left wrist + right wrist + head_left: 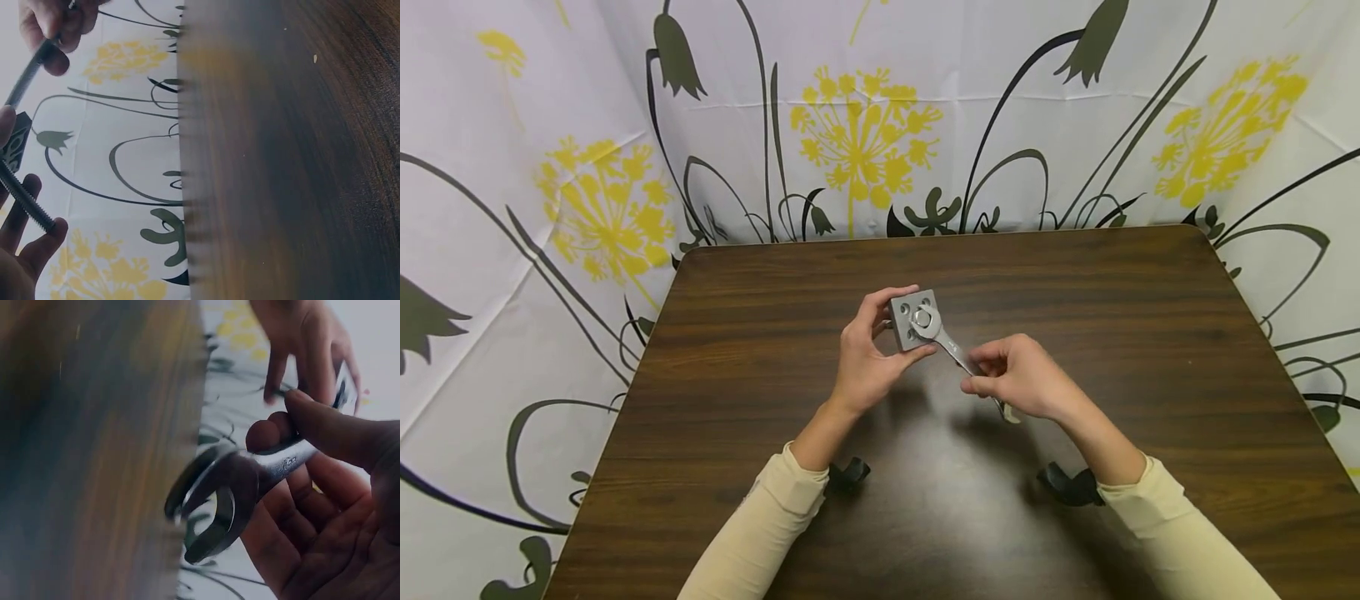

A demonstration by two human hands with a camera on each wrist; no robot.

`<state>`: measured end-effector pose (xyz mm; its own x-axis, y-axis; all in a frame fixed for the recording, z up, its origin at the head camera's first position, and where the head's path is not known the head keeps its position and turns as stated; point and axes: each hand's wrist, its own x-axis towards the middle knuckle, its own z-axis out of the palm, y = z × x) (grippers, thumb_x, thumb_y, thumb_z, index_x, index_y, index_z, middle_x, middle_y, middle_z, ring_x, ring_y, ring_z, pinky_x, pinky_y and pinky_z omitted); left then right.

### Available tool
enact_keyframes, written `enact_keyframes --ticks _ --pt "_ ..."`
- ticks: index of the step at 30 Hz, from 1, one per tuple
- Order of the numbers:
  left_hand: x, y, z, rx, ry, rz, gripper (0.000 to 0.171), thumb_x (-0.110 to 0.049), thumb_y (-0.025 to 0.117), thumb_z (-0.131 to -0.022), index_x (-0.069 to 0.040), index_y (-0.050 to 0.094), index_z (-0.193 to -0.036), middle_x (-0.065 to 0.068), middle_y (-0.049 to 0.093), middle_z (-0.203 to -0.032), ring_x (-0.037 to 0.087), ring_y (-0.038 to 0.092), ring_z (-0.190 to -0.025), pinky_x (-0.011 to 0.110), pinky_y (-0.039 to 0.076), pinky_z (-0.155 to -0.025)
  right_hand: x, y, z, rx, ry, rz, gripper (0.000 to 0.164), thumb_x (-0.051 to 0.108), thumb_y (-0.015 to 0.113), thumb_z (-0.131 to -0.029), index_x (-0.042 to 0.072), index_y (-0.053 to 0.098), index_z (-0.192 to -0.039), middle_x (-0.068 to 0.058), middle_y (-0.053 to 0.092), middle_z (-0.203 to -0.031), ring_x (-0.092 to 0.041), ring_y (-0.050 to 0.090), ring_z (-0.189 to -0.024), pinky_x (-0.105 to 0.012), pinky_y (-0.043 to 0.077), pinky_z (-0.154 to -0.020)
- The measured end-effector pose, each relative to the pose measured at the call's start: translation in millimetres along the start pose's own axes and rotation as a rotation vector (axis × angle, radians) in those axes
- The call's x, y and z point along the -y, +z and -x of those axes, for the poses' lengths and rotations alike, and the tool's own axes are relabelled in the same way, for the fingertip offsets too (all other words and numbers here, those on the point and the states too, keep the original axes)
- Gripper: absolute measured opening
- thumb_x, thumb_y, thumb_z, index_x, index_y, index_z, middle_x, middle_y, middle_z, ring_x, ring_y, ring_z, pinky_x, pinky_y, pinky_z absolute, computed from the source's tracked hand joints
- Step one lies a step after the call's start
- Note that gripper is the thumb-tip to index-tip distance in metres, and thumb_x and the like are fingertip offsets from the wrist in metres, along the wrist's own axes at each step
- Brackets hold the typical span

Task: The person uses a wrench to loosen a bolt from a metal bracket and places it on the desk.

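My left hand (863,360) holds a grey metal block (900,327) by its edges, thumb below and fingers above, raised over the table. The block has several holes, and a bolt's hex head (922,317) shows on its face. In the left wrist view the bolt's threaded shank (28,203) sticks out beside the left fingers. A combination wrench (953,350) has its ring end around the bolt head. Its shaft is pinched between thumb and fingers of my right hand (1026,379). The wrench's free open end (247,487) extends past that hand in the right wrist view.
A brown wood-grain table (760,333) lies beneath both hands. Behind it hangs a white curtain (737,125) with yellow and grey-green flowers. Dark curved pieces (850,472) show beside both wrists.
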<state>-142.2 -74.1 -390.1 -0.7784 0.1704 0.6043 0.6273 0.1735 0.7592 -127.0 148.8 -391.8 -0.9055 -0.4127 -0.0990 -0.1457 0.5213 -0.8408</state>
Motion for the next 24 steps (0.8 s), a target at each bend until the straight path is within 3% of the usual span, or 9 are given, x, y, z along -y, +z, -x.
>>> enact_keyframes --ticks 7,14,18,21,24 --pt "0.9 -3.9 -0.3 0.084 -0.032 0.062 0.074 0.013 0.085 -0.065 0.006 0.048 -0.129 0.021 0.059 -0.129 0.027 0.063 -0.102 0.051 0.052 -0.087 0 -29 -24 -0.080 -0.099 0.368 0.027 0.015 0.077 -0.085 0.007 0.075 -0.111 -0.001 0.073 -0.095 -0.014 0.064 -0.078 -0.037 0.051 -0.069" --pt "1.1 -3.1 2.8 0.157 -0.074 0.073 0.073 0.012 0.084 -0.067 0.005 0.048 -0.130 0.021 0.060 -0.130 0.026 0.063 -0.105 0.050 0.051 -0.090 1 -46 -51 -0.160 -0.309 0.632 0.025 0.005 0.073 -0.086 0.016 0.077 -0.108 0.001 0.067 -0.090 -0.020 0.059 -0.078 -0.038 0.049 -0.065" --pt "1.4 -2.5 4.4 0.184 -0.095 0.057 0.072 0.011 0.085 -0.067 0.004 0.048 -0.130 0.018 0.061 -0.128 0.025 0.063 -0.105 0.049 0.052 -0.089 7 -53 -70 -0.181 -0.505 0.769 0.027 -0.002 0.070 -0.085 0.014 0.078 -0.104 -0.001 0.066 -0.090 -0.025 0.060 -0.088 -0.041 0.049 -0.087" --pt "12.6 -1.2 6.1 0.198 -0.112 0.045 0.074 0.006 0.086 -0.068 -0.002 0.050 -0.131 0.012 0.063 -0.126 0.022 0.064 -0.107 0.045 0.053 -0.090 15 -60 -84 -0.176 -0.660 0.866 0.028 -0.006 0.070 -0.083 0.012 0.078 -0.103 -0.004 0.066 -0.094 -0.027 0.060 -0.097 -0.045 0.036 -0.108" --pt "25.8 0.6 8.1 0.210 -0.139 0.025 0.076 0.001 0.089 -0.067 -0.011 0.051 -0.132 0.005 0.064 -0.123 0.017 0.063 -0.107 0.038 0.053 -0.091 24 -65 -94 -0.181 -0.805 0.937 0.029 -0.009 0.073 -0.079 0.011 0.078 -0.100 -0.006 0.067 -0.095 -0.028 0.059 -0.102 -0.046 0.025 -0.115"
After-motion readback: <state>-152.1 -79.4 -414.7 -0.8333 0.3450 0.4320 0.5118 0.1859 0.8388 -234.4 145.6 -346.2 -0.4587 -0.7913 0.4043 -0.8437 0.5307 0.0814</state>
